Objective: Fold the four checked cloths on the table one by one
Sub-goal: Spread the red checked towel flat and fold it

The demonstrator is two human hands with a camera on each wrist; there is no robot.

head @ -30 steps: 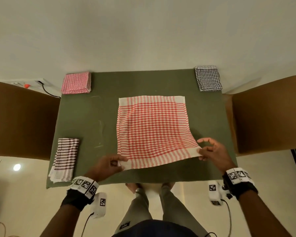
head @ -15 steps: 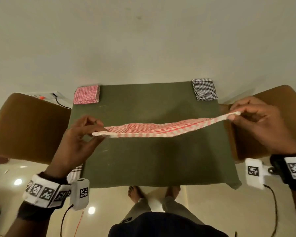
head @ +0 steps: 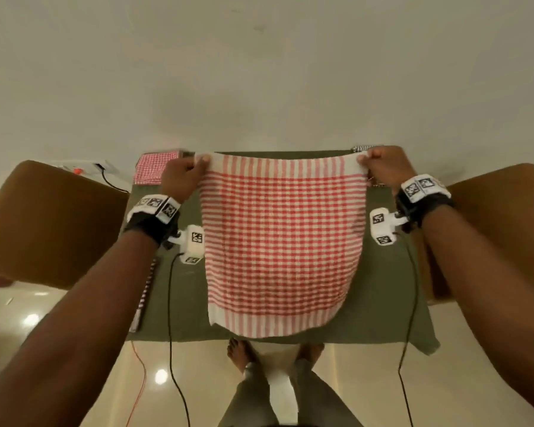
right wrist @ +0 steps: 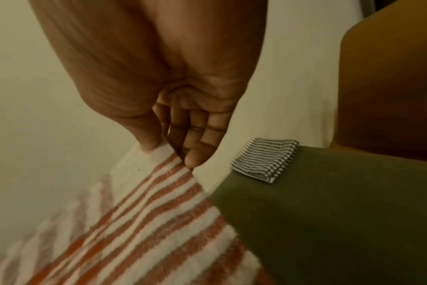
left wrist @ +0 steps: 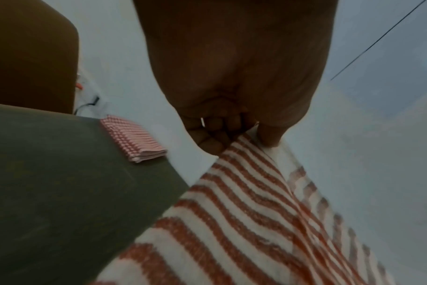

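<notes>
Cloth in hand: the red-and-white checked square cloth (head: 279, 241) is spread open between the two hands, its top edge stretched taut from one hand to the other, the rest sloping towards the person above the olive-green table (head: 379, 309).
Left hand: the left hand (head: 179, 177) is clamped on the cloth's top left corner, thumb pressed on the white border, fingers (left wrist: 215, 133) curled beneath it.
Right hand: the right hand (head: 383, 167) is clamped on the top right corner, thumb on one face of the corner and fingers (right wrist: 195, 142) on the other.
Hands together or apart: well apart, a full cloth width between them, both out over the table's far edge.
Beside the left hand: a folded pink-and-white checked cloth (left wrist: 134, 140) lies on the table's far corner, just outside that hand.
Beside the right hand: a folded black-and-white checked cloth (right wrist: 266, 160) lies on the opposite far corner, mostly hidden behind the hand in the head view.
Under the left forearm: a folded dark-striped cloth (head: 144, 291) lies at the table's side edge, partly hidden.
Outside each arm: a brown padded chair (head: 43, 223) on the left and another brown chair (head: 500, 217) on the right.
</notes>
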